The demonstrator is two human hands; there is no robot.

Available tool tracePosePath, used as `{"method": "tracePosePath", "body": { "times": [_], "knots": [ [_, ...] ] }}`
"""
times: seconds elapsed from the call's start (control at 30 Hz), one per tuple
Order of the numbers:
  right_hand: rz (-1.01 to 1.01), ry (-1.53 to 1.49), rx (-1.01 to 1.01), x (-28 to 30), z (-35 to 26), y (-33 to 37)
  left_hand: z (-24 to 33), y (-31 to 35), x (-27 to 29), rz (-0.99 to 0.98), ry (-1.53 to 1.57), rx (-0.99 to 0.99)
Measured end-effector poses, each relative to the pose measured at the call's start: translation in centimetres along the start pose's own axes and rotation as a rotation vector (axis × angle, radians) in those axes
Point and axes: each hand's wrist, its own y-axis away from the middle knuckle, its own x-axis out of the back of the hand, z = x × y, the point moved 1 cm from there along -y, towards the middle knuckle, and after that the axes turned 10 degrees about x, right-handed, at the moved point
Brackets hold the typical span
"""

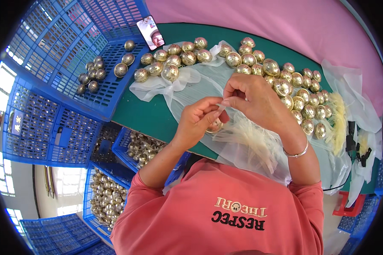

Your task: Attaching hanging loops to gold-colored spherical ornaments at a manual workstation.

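Over the middle of the table my left hand (pixel 198 117) and my right hand (pixel 255 100) meet, thumbs and fingers pinched together. Between the fingertips shows a thin pale strip (pixel 221 104), mostly covered by the fingers. Just below my left fingers sits a shiny gold ball ornament (pixel 215 126), partly hidden by that hand. Beneath my right hand and wrist spreads a bundle of cream ribbon strips (pixel 255 140), lying loose on translucent plastic sheeting (pixel 191 95).
Several gold balls (pixel 282 87) line the green table's (pixel 134 104) far and right sides. A phone (pixel 150 33) showing a person leans beside a blue crate (pixel 110 100). More ball-filled crates (pixel 108 195) stand lower left. Yellowish strands (pixel 338 123) hang right, above a red stool (pixel 349 205).
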Motion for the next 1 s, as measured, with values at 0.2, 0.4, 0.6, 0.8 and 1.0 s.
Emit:
{"method": "tracePosePath", "body": {
  "times": [0.2,0.4,0.6,0.8,1.0],
  "knots": [
    [0.023,-0.226,-0.009,-1.6,-2.0,0.3,6.2,3.2,2.1,0.101,-1.275,-1.006],
    [0.003,-0.365,-0.002,-2.3,-2.5,0.3,9.6,3.3,0.9,-0.11,-1.917,-1.059],
    [0.213,-0.224,-0.063,-3.3,-2.4,-0.2,11.6,1.4,1.5,-0.232,-1.698,-0.539],
    [0.304,-0.215,-0.042,-5.8,-0.6,-1.2,5.6,-0.3,5.6,-0.229,-0.055,0.229],
    [0.29,-0.099,-0.006,-8.1,0.9,-2.2,4.1,0.5,6.4,0.093,-1.202,-0.709]
  ]
}}
